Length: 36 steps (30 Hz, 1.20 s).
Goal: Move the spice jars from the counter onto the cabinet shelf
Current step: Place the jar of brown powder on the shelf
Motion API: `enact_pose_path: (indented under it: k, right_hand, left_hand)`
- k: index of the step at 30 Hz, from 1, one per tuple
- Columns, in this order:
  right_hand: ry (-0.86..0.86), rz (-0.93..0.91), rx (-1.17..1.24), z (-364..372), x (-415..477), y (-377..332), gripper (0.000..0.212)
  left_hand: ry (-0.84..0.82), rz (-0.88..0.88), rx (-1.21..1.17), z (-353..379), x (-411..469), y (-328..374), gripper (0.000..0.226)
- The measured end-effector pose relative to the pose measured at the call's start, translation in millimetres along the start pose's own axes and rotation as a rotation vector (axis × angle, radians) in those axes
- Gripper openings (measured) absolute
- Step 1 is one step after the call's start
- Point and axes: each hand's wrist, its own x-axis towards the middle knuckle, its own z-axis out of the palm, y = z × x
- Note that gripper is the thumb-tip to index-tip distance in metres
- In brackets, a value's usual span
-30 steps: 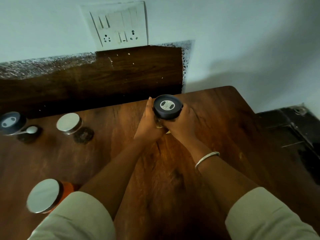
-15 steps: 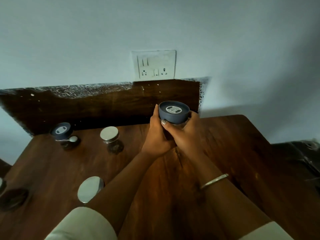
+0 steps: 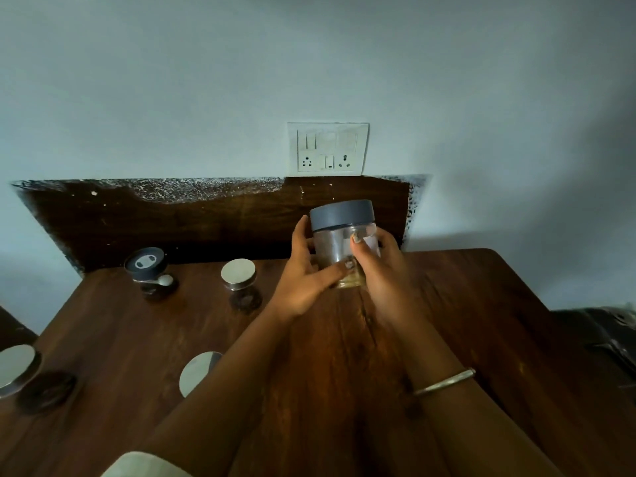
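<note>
Both my hands hold a clear jar with a dark grey lid [image 3: 341, 215] above the wooden counter [image 3: 464, 321]. My left hand [image 3: 306, 273] wraps its left side with the thumb across the front; my right hand [image 3: 382, 270] curls round its right side. The jar is upright and lifted off the counter, with a little pale content at its bottom. On the counter stand a dark-lidded jar with a small spoon [image 3: 146, 268], a silver-lidded jar [image 3: 239, 275], another silver-lidded jar [image 3: 198, 371] partly behind my left arm, and one more silver-lidded jar [image 3: 17, 368] at the left edge. No cabinet shelf is in view.
A dark wooden backsplash [image 3: 206, 222] runs along the wall behind the counter, with a white switch and socket plate [image 3: 327, 148] above it. A dark surface with metal parts [image 3: 605, 339] lies past the counter's right edge.
Both hands have lifted the grey-lidded jar up from the counter. My head has tilted up, so more wall and counter come into view.
</note>
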Motion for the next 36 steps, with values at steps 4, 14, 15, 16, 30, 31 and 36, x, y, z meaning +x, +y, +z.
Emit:
enact_pose_path:
  k: [4,14,15,16,30,31,36]
  right_hand:
    - [0.084,-0.03,-0.079,8.6,-1.8,-3.3,0.043]
    - [-0.181,-0.036,-0.18,0.5,-4.2,-3.2,0.049]
    - [-0.186,-0.037,-0.168,0.5,-4.2,-2.8,0.046]
    - [-0.172,-0.053,-0.169,0.2,-4.2,-2.6,0.042]
    - [-0.299,-0.039,-0.192,-13.0,-9.0,-21.1,0.069]
    - [-0.313,-0.035,-0.192,-13.6,-8.9,-22.2,0.068]
    - [-0.247,0.0,-0.256,-21.2,-10.4,-25.8,0.092]
  left_hand:
    - [0.043,0.042,0.029,9.9,-11.0,1.7,0.094]
    - [-0.012,0.014,-0.225,-3.7,-11.7,10.9,0.079]
    - [-0.015,0.006,-0.209,-3.8,-12.0,11.6,0.08]
    - [-0.01,0.001,-0.181,-4.0,-11.9,11.4,0.079]
    - [-0.052,0.044,-0.175,-7.6,-14.4,17.7,0.089]
    - [-0.059,0.04,-0.182,-6.6,-15.1,17.7,0.087]
    - [-0.057,-0.003,-0.129,-7.3,-14.0,18.3,0.075]
